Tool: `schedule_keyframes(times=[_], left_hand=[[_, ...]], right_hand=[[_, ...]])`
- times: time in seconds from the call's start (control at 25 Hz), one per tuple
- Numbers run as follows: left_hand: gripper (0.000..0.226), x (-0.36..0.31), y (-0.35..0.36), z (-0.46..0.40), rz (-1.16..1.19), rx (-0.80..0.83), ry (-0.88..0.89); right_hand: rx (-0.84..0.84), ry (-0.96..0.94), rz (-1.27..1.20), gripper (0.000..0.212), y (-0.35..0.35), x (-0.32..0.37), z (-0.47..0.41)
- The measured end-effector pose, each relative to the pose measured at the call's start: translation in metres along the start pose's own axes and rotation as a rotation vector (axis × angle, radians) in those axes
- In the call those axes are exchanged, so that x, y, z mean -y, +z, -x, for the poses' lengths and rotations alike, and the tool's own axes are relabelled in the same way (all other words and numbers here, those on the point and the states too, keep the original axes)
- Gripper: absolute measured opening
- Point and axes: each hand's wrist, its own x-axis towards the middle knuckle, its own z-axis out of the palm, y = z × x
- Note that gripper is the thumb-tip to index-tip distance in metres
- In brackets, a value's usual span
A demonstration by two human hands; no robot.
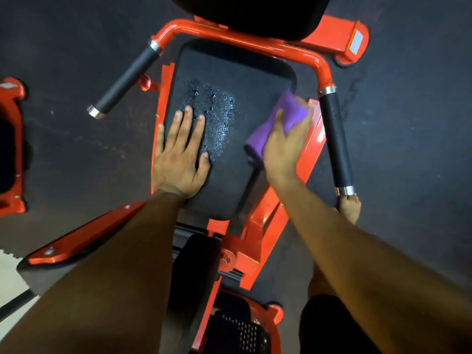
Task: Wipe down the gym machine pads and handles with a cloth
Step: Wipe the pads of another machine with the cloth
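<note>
While both forearms reach in from the near edge of the view, a narrow black pad (196,272) sits nearest between them on the orange machine frame (258,241), with a perforated black plate (240,330) below it at the near edge. To the near left an orange arm with bolts (81,238) slants across the dark rubber floor (76,149). Farther on lies the wide black seat pad (229,98). The left hand (178,159) rests flat on the pad's left part, palm down, its grip wide with fingers straight and spread, holding nothing. Just right of those fingertips a patch of water droplets (217,116) glistens on the pad's surface. The right hand (286,144) is at the pad's right edge, its grip closed around a purple cloth (288,116), which is bunched under the palm and pressed against the pad; cloth shows both beyond the fingers and toward the pad's middle. To the right of this hand a black foam handle (337,141) with silver collars runs near to far, and a bare foot (351,208) stands on the floor by its near end. On the left a second black foam handle (127,80) angles outward. Both join a curved orange tube (229,34) at the far side, beyond which a dark back pad (255,14) fills the far edge. Another orange machine (12,149) shows at the far left.
</note>
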Motion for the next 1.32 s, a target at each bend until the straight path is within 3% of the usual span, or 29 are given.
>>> schedule_keyframes(times=[0.08,0.2,0.32,0.44,0.52,0.6,0.72,0.76,0.84,0.92,0.96,1.04,1.16,1.32], left_hand=[[0.075,0.000,0.000,0.000,-0.008,-0.010,0.003],[0.076,-0.001,0.000,0.000,-0.015,-0.013,0.000],[0.075,0.000,0.001,-0.001,-0.006,-0.035,0.005],[0.076,0.002,0.003,0.000,-0.008,-0.049,0.009],[0.076,0.001,0.005,-0.001,-0.008,-0.058,0.015],[0.077,0.001,0.004,-0.001,-0.005,-0.060,0.005],[0.078,0.003,0.003,-0.001,-0.014,-0.051,0.009],[0.078,0.002,0.003,-0.001,-0.013,-0.048,0.011],[0.078,0.003,0.003,-0.002,-0.003,-0.049,0.013],[0.078,0.003,0.003,-0.001,-0.001,-0.057,0.015],[0.077,0.004,0.004,-0.001,-0.001,-0.064,0.017],[0.077,0.004,0.004,-0.001,0.007,-0.075,0.023],[0.076,0.005,0.005,0.000,0.017,-0.083,0.027],[0.076,0.004,0.005,-0.001,0.034,-0.074,0.036]], right_hand=[[-0.002,-0.048,0.033,0.026,-0.003,0.009,-0.040],[0.048,-0.073,0.043,0.029,-0.009,0.015,-0.034],[0.069,-0.058,0.046,0.045,-0.024,-0.014,0.027],[0.174,0.134,0.026,0.050,-0.023,-0.026,0.147],[0.190,0.094,0.060,0.055,-0.008,-0.012,0.201],[0.164,0.217,0.108,0.059,-0.042,-0.062,0.179],[0.190,0.247,0.339,0.072,-0.079,-0.114,0.098],[0.166,0.289,0.287,0.059,-0.065,-0.097,0.073],[0.064,0.147,0.152,0.028,-0.020,-0.051,0.026],[-0.011,-0.058,0.105,0.020,0.022,0.006,-0.013],[-0.048,-0.060,0.215,0.018,0.002,0.008,-0.035],[-0.016,0.007,0.162,0.019,-0.006,0.014,-0.047],[0.032,0.100,0.127,0.045,-0.016,-0.005,0.001],[0.278,0.249,0.181,0.056,-0.040,-0.015,0.139]])
